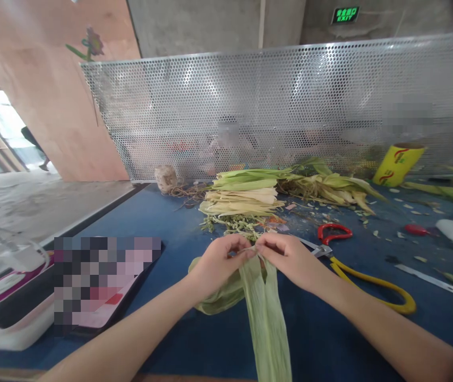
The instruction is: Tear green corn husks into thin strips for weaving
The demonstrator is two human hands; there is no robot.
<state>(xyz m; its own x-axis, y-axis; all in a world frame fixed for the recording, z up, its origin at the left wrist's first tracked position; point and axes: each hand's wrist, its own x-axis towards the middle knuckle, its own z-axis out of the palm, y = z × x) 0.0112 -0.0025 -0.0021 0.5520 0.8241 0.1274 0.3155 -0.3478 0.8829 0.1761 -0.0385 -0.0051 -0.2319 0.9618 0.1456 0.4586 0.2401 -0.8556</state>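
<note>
My left hand (218, 260) and my right hand (285, 257) meet above the blue table, both pinching the top end of a long pale green corn husk strip (266, 313). The strip hangs down toward me between my forearms. Under my left hand a second, folded green husk (218, 297) lies on the table. A stack of flat corn husks (242, 199) lies just beyond my hands.
Scissors (353, 265) with red and yellow handles lie right of my right hand. A metal blade (429, 278), a red tool (415, 229), a yellow roll (397, 164) and more husks (330, 185) lie at the right. A pink-and-white tray (15, 307) sits left. Perforated metal screen (274, 106) behind.
</note>
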